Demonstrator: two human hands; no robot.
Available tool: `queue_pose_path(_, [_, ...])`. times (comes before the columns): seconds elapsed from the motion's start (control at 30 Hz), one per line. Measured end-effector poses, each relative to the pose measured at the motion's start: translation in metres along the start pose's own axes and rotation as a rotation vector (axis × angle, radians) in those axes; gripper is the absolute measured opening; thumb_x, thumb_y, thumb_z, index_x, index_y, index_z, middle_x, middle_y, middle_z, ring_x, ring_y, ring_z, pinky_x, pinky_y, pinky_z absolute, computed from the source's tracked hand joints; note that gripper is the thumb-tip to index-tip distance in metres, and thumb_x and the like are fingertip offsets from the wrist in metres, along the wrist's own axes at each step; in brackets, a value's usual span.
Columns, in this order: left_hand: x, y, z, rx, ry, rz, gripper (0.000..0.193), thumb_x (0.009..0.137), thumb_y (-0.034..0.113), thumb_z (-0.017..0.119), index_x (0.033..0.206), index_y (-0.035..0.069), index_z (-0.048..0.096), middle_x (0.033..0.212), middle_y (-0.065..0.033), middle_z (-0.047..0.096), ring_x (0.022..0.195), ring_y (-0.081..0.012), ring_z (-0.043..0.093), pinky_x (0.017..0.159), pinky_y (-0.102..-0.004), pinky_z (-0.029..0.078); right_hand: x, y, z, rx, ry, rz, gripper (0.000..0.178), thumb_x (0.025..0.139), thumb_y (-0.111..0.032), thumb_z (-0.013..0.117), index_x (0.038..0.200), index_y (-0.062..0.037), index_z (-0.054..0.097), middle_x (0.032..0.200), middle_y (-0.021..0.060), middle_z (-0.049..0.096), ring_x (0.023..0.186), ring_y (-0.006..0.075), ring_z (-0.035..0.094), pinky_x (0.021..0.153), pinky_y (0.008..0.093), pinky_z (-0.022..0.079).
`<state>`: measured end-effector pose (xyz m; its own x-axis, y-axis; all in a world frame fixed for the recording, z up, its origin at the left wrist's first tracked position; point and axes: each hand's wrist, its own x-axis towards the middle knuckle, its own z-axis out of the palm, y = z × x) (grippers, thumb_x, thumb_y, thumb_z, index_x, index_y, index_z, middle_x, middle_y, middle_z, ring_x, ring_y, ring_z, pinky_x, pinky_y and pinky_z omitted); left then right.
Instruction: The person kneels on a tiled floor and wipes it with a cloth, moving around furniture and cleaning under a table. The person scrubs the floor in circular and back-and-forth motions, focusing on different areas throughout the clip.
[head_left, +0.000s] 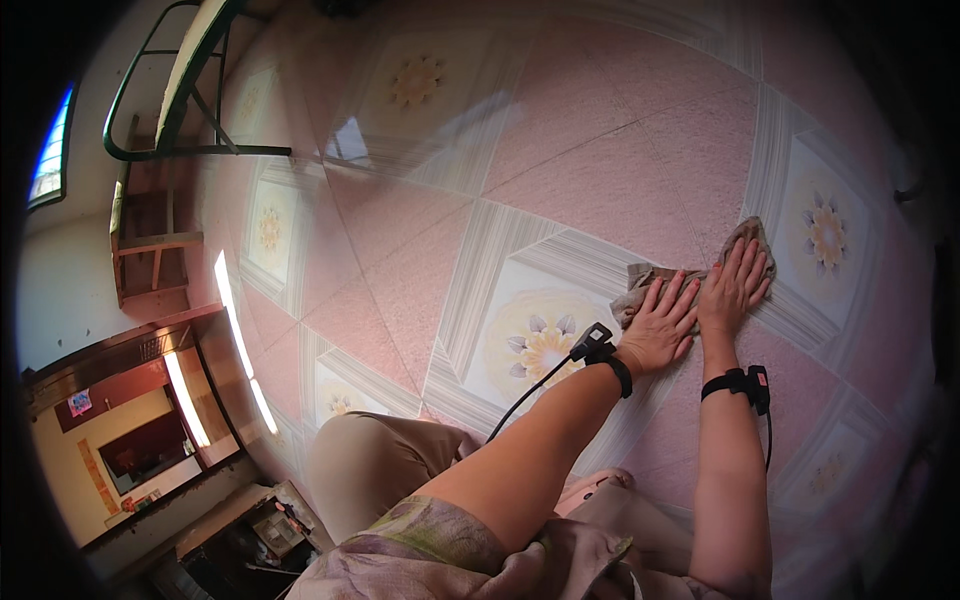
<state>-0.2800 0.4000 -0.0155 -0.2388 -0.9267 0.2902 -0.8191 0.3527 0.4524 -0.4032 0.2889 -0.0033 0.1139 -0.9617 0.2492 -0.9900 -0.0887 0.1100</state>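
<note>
On the tiled floor [590, 160] lies a crumpled brownish-grey cloth [758, 232]. My right hand [735, 290] is flat on its right part, fingers stretched forward and pressing down. Alongside it, my left hand [660, 325] rests with fingers stretched and slightly spread over the left part of the cloth, which bunches out beyond the fingertips. The hands lie close together, almost touching. How much cloth is under the palms is hidden. Each wrist wears a black strap with a small device and a cable.
A green metal-framed piece of furniture [200, 150] stands on the floor at the far left. Behind it is a wooden frame [160, 241] by the wall. An open doorway [130, 430] is at the left. My bent knee [375, 460] is close below my left arm.
</note>
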Motion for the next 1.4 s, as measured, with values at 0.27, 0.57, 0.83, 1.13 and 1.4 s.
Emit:
queue_pose_path(0.27, [-0.035,-0.040,-0.010,-0.006,-0.051,-0.008,0.062,0.101,0.039,0.047,0.154,0.008,0.044,0.169,-0.0158,0.026,0.158,-0.0388,0.013,0.128,-0.0575,0.007,-0.002,-0.065,0.013,-0.051,-0.158,0.205,0.068,0.104,-0.040,0.045,0.165,-0.0141,0.026,0.174,0.0059,0.016,0.160,0.0303,0.009,0.125,0.0598,0.004])
queue_pose_path(0.57, [-0.104,-0.154,-0.063,0.113,0.205,-0.270,0.060,0.099,0.039,0.049,0.150,0.009,0.050,0.163,-0.0162,0.035,0.157,-0.0380,0.018,0.126,-0.0581,0.010,-0.002,-0.260,0.008,0.007,-0.091,-0.028,0.069,0.102,-0.040,0.047,0.163,-0.0106,0.031,0.172,0.0099,0.021,0.160,0.0330,0.011,0.124,0.0615,0.004])
queue_pose_path(0.83, [-0.220,-0.337,-0.174,0.237,0.174,-0.709,0.060,0.097,0.039,0.051,0.151,0.011,0.051,0.165,-0.0164,0.034,0.157,-0.0377,0.017,0.125,-0.0592,0.013,-0.028,-0.563,-0.018,0.285,0.061,-0.468,0.068,0.096,-0.039,0.056,0.155,-0.0092,0.044,0.167,0.0119,0.033,0.157,0.0349,0.019,0.123,0.0636,0.010])
queue_pose_path(1.13, [-0.344,-0.345,-0.191,0.417,0.210,-1.153,0.067,0.097,0.042,0.052,0.154,0.007,0.044,0.161,-0.0190,0.038,0.155,-0.0443,0.019,0.123,-0.0616,0.014,-0.154,-0.679,-0.035,0.577,-0.063,-1.288,0.057,0.095,-0.035,0.058,0.146,-0.0107,0.055,0.160,0.0092,0.046,0.154,0.0284,0.030,0.124,0.0629,0.013])
queue_pose_path(1.4, [-0.318,-0.248,-0.132,0.290,0.073,-0.936,0.068,0.092,0.042,0.057,0.143,-0.002,0.054,0.149,-0.0281,0.047,0.146,-0.0499,0.030,0.122,-0.0637,0.012,-0.158,-0.542,-0.010,0.614,-0.152,-1.268,0.055,0.096,-0.035,0.060,0.147,-0.0136,0.055,0.163,0.0055,0.042,0.156,0.0246,0.027,0.127,0.0574,0.010])
